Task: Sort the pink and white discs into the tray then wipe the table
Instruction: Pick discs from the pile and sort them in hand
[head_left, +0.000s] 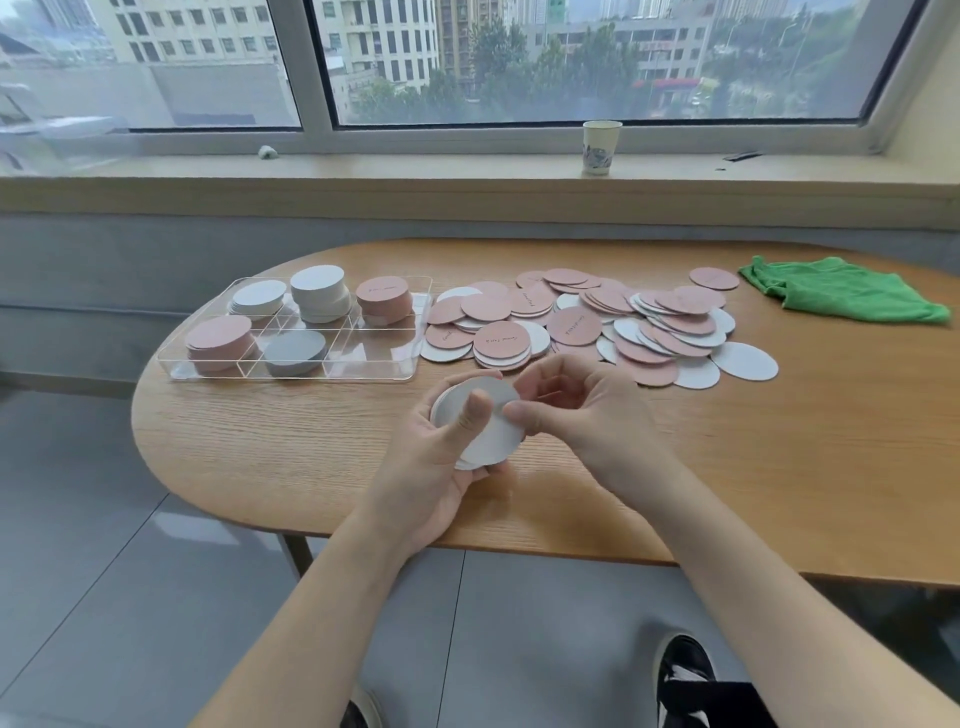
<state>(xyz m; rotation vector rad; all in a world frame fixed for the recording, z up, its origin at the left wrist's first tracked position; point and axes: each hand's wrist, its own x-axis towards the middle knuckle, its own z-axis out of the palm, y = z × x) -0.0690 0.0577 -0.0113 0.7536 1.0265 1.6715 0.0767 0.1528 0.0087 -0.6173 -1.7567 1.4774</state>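
Note:
My left hand (441, 457) grips a small stack of white discs (491, 434) above the table's front, thumb pressed on the top disc. My right hand (576, 410) pinches that stack's right edge with thumb and fingers. A loose heap of pink and white discs (597, 325) spreads across the table's middle. To its left a clear tray (363, 371) holds stacks: white discs (319, 291) at the back, pink discs (383, 299) at the back right, pink discs (221, 338) at the front left, and grey-white discs (295, 352) beside them.
A green cloth (841, 288) lies crumpled at the table's far right. A paper cup (601, 146) stands on the window sill behind. The wooden table (779, 467) has a rounded left end, with grey floor tiles below.

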